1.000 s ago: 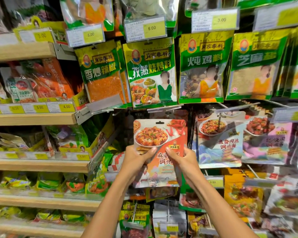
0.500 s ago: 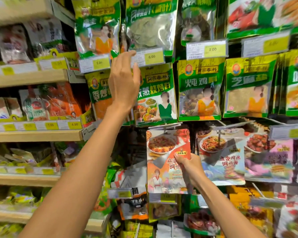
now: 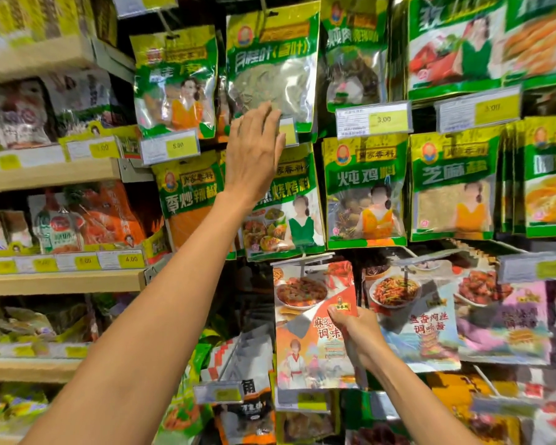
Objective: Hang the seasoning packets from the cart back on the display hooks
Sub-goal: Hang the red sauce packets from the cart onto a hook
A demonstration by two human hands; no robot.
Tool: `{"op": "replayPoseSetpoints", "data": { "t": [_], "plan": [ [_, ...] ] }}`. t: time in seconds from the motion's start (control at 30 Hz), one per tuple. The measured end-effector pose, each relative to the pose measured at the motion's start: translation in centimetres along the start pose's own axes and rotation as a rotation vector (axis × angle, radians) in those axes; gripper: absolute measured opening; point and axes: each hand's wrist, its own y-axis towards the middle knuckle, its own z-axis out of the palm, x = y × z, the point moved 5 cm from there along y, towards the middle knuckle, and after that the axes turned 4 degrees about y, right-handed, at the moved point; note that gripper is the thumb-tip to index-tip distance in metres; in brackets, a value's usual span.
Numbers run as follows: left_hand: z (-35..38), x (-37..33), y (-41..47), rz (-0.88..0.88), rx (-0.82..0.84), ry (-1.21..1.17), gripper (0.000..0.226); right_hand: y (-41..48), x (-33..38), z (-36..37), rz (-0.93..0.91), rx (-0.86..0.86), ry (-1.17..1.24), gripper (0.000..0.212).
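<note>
Right hand point(image 3: 357, 335) pinches orange sauce packet point(image 3: 305, 316) at right edge; left hand point(image 3: 254, 155), fingers straight, touches bay-leaf packet point(image 3: 270, 69); sauce packet likely light, floppy, slick; grip near top.

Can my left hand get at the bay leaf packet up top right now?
Likely yes: the left hand is open, its fingertips at the lower edge of the bay leaf packet, nothing between them.
</note>
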Motion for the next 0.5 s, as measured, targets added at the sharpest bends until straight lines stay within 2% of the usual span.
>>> {"op": "replayPoseSetpoints", "data": {
  "t": [0.3, 0.5],
  "plan": [
    [-0.5, 0.4, -0.9, 0.039, -0.081, -0.053, 0.043, 0.3, -0.1, 0.2, 0.046, -0.033, 0.010, 0.022],
    [-0.4, 0.6, -0.8, 0.043, -0.107, -0.052, 0.043, 1.4, 0.1, 0.2, 0.027, -0.147, -0.097, 0.028]
  ]
}}
